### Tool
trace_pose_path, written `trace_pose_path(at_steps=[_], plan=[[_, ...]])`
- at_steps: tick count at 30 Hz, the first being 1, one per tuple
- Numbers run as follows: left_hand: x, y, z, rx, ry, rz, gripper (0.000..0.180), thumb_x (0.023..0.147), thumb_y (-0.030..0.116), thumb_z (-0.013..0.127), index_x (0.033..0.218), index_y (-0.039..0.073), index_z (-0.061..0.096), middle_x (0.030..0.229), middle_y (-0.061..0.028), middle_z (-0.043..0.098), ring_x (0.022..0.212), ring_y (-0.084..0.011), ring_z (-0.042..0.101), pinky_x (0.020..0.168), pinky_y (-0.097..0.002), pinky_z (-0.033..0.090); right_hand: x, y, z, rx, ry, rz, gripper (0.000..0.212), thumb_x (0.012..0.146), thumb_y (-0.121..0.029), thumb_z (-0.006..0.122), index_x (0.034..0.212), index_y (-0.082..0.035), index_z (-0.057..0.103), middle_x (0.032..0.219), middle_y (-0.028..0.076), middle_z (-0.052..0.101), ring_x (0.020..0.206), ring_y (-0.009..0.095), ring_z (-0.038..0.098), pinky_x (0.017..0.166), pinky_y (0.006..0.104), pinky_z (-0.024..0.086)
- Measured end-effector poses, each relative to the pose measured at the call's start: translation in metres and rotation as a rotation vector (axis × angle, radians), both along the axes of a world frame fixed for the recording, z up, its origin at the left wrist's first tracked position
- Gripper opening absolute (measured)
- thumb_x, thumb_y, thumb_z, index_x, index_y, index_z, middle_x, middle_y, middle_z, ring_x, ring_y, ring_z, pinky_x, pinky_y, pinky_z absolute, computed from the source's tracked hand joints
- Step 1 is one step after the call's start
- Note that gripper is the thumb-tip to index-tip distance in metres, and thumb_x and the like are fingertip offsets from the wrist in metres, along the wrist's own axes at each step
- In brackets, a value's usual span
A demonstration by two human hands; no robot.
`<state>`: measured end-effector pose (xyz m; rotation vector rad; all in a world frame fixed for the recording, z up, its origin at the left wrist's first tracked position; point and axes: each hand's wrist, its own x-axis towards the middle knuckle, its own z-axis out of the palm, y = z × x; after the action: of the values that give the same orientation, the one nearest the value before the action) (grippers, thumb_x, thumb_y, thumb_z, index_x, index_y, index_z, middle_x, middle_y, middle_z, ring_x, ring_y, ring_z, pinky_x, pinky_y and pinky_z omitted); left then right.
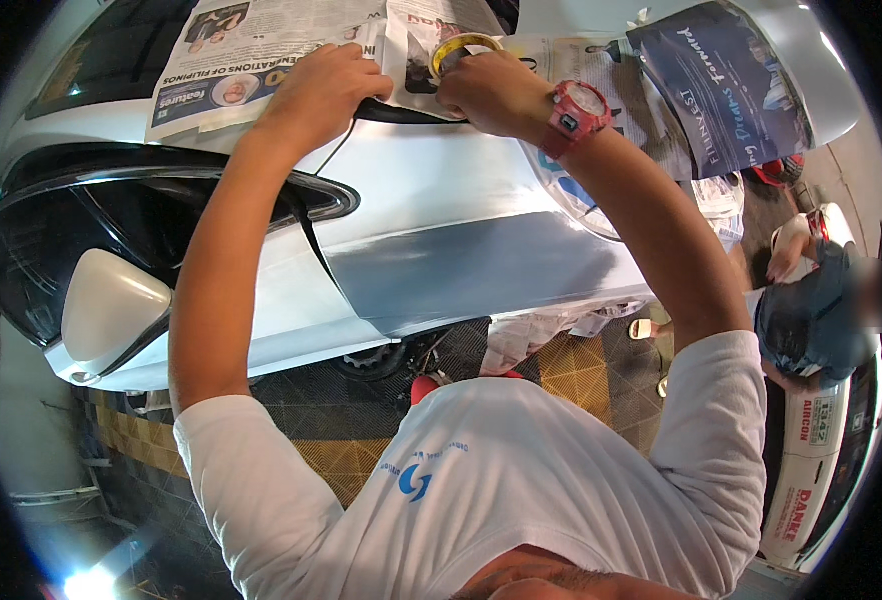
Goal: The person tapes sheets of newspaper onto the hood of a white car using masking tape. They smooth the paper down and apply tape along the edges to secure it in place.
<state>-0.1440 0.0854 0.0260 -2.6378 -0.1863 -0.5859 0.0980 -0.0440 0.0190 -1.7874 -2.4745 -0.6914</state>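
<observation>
Nearest, a white car [441, 215] lies on its long axis left to right, its side mirror [111, 310] at the left. Farther up, newspaper [261, 60] covers the glass. The left hand [326, 85] presses flat on the paper's edge. Just to its right, the right hand [491, 92] pinches a tape roll [461, 48], standing on edge at the paper's seam.

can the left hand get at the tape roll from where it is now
Probably yes: the left hand rests on the newspaper beside the tape roll, which the right hand holds; nothing lies between them.
</observation>
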Motion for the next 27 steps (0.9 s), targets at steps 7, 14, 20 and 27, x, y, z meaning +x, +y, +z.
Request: trace_pose_path(at_steps=[7, 14, 20, 27], plan=[[-0.019, 0.0, 0.004, 0.004, 0.069, -0.031, 0.027, 0.086, -0.004, 0.079, 0.104, 0.014, 0.086, 0.112, 0.0007, 0.078, 0.115, -0.0229, 0.068, 0.104, -0.0406, 0.057, -0.011, 0.001, -0.003, 0.021, -0.108, -0.05, 0.008, 0.09, -0.007, 0.077, 0.094, -0.009, 0.084, 0.098, 0.013, 0.082, 0.097, 0.034, 0.081, 0.086, 0.0466, 0.065], [-0.02, 0.001, 0.007, -0.042, 0.075, -0.064, 0.022, 0.085, -0.002, 0.083, 0.101, 0.012, 0.085, 0.114, 0.0008, 0.079, 0.116, -0.0219, 0.069, 0.104, -0.0393, 0.057, -0.01, -0.003, -0.002, -0.011, -0.116, -0.024, 0.01, 0.086, -0.005, 0.08, 0.095, -0.008, 0.084, 0.099, 0.012, 0.083, 0.1, 0.032, 0.081, 0.089, 0.0451, 0.065], [-0.026, -0.004, 0.007, -0.112, -0.035, -0.126, 0.019, 0.083, -0.004, 0.078, 0.093, 0.011, 0.084, 0.104, -0.0004, 0.079, 0.106, -0.0236, 0.071, 0.097, -0.0403, 0.058, -0.01, -0.005, -0.004, -0.023, -0.102, -0.008, 0.01, 0.086, -0.004, 0.08, 0.094, -0.007, 0.084, 0.098, 0.013, 0.082, 0.1, 0.032, 0.081, 0.089, 0.0454, 0.065], [-0.022, 0.001, 0.006, -0.132, 0.06, -0.074, 0.02, 0.086, -0.003, 0.082, 0.099, 0.012, 0.084, 0.111, 0.0003, 0.081, 0.113, -0.0233, 0.072, 0.101, -0.0409, 0.059, -0.011, -0.009, -0.001, -0.042, -0.106, 0.001, 0.009, 0.084, -0.001, 0.079, 0.091, -0.004, 0.084, 0.095, 0.015, 0.082, 0.098, 0.032, 0.081, 0.089, 0.0441, 0.065]])
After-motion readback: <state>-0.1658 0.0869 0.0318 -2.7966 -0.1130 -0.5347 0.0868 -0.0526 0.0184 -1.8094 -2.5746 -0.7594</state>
